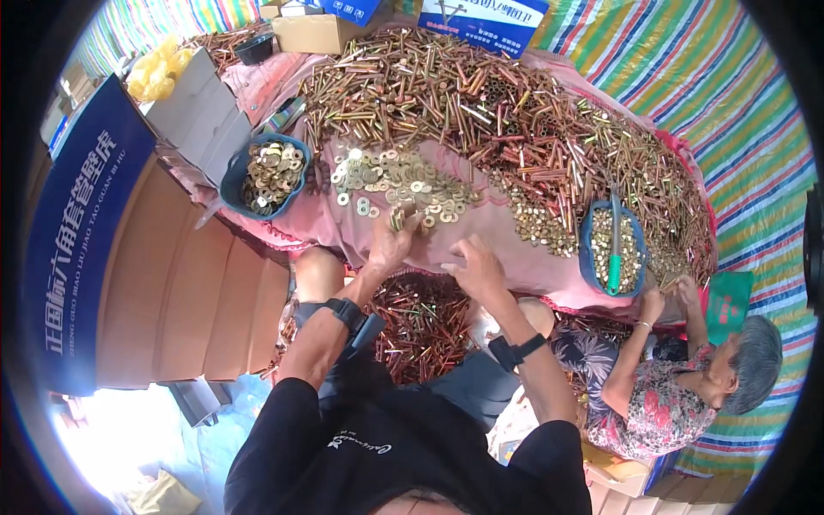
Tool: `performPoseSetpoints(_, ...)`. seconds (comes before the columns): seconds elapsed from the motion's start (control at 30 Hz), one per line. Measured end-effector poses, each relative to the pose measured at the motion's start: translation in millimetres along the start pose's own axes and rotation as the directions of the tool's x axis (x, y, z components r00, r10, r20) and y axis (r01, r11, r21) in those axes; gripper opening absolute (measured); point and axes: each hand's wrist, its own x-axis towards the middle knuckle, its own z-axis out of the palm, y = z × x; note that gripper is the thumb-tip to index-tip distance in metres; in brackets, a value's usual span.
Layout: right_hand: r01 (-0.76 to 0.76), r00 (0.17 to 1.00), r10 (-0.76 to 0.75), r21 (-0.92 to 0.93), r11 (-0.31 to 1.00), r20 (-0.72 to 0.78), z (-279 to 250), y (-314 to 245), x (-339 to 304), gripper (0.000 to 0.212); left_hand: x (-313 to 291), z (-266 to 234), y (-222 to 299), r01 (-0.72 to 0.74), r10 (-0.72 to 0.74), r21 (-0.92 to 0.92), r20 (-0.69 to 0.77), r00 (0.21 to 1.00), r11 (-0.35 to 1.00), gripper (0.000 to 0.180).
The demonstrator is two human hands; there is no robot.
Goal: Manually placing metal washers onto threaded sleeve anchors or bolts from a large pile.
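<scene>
Left hand gripping washers at the near edge of a loose pile

The person's left hand is closing its fingers around a few washers, just beside the near edge of the loose washer pile that is lying on a pink cloth. The right hand is hovering or resting to the right, near the left one, with its fingers bending; whether it is pinching anything, I cannot tell.

To the left, a blue basin is holding more washers. To the right, a second basin is holding small metal nuts, with a green-handled tool lying across them. Metal bolts are heaping up along the far side. At the near right, a co-worker in a flowered top is sitting with both hands close together at the cloth's edge.
</scene>
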Motion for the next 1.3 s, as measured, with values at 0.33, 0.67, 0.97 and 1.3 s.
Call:
performPoseSetpoints(0.33, -0.521, 0.782, 0.620, 0.482, 0.704, -0.061, -51.1, 64.2, -6.4, 0.020, -8.7, -1.6, -24.1, 0.069, -0.068, -0.203, 0.008, 0.998, 0.977, 0.021)
performPoseSetpoints(0.67, -0.414, 0.897, 0.372, -0.154, 0.897, -0.240, -60.7, 78.2, 38.1, 0.019, -2.7, -7.5, -10.1, -0.119, 0.119, 0.004, 0.045, 0.992, 0.993, 0.019)
performPoseSetpoints(0.97, -0.320, 0.947, 0.292, -0.288, 0.903, -0.136, -52.9, 86.6, 58.9, 0.018, -5.1, -7.3, -10.8, -0.054, 0.070, -0.159, 0.097, 0.993, 0.986, 0.019)
performPoseSetpoints(1.3, -0.290, 0.955, 0.271, 0.538, 0.791, 0.116, -34.3, 2.1, 74.3, 0.025, -6.6, -5.8, -22.5, -0.070, 0.072, -0.034, 0.067, 0.995, 0.997, 0.017)
